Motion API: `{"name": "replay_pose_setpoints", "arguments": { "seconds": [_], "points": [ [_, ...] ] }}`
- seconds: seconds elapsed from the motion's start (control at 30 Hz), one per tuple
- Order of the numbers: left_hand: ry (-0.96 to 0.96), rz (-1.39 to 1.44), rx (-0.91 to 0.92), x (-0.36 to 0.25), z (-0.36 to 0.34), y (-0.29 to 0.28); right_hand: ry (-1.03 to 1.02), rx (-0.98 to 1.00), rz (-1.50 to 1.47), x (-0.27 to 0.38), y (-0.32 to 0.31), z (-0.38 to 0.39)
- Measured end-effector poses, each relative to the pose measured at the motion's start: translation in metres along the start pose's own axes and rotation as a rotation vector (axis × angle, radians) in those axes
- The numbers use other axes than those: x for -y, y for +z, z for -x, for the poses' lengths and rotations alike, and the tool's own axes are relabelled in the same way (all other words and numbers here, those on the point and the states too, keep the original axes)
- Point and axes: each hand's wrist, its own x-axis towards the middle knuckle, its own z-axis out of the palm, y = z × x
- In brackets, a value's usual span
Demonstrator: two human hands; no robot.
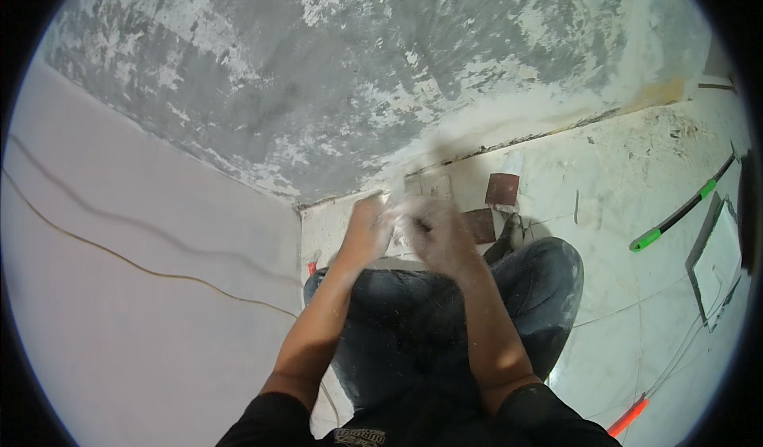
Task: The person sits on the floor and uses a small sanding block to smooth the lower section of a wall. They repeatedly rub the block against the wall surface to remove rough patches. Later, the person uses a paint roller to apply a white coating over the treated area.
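Both hands meet above the person's knees, close to the corner where the grey, patchy wall (pixel 334 65) meets the smooth pale wall (pixel 119 288); the left hand (pixel 367 228) and the right hand (pixel 435 236) are pressed close together around something small and pale (pixel 401 212), which motion blur makes impossible to name with confidence (it may be a scrap of abrasive sheet, judging by the reddish-brown sandpaper pieces (pixel 493 201) lying on the floor just beyond the hands); if so, it should be light, thin and flexible, rough on one face, easily creased, and best pinched at its edges between thumb and fingertips; whether either hand is truly clenched on it I cannot tell, since the fingers are smeared in the picture; both forearms rise from the lower edge and converge, elbows apart, wrists bent slightly inward, skin and dark trousers (pixel 445 320) dusted white; on the dusty white floor (pixel 620 177), well off to the right, lie a black rod with green bands (pixel 683 208) and a flat white panel (pixel 719 260).
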Motion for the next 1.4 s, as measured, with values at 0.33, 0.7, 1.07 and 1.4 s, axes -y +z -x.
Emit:
{"name": "replay_pose_setpoints", "arguments": {
  "seconds": [0.33,0.7,1.07,1.4],
  "points": [
    [0.046,-0.016,-0.040,0.007,0.004,0.001,-0.073,-0.252,0.160,-0.029,0.002,-0.010],
    [-0.057,0.342,-0.005,0.057,-0.010,0.005,0.605,0.038,-0.969,-0.075,0.008,0.010],
    [-0.265,0.236,-0.196,0.190,-0.065,-0.049,0.800,-0.762,-0.326,-0.238,-0.002,0.041],
    [-0.430,0.673,-0.391,0.320,-0.096,-0.049,0.318,-1.043,0.356,-0.345,0.136,-0.106]
  ]
}}
